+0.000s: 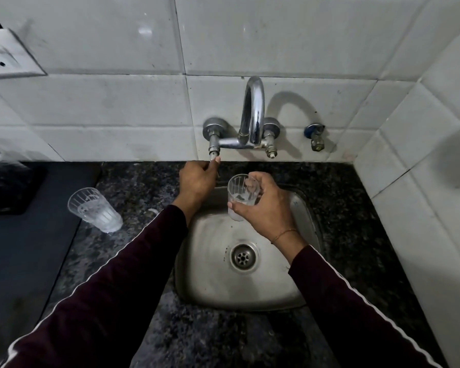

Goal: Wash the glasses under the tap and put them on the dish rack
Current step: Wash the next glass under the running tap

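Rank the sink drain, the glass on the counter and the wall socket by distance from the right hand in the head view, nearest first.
From the right hand, holding a glass over the sink:
1. Sink drain, just below the hand, in the basin.
2. Glass on the counter, far to the left.
3. Wall socket, upper left on the tiles.

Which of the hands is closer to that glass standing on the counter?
Left. The left hand is up at the tap valve, right of the counter glass; the right hand holds another glass over the sink, farther right.

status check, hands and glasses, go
Left hand gripping tap valve. Right hand holding glass over sink. Second glass waiting on counter. No water visible.
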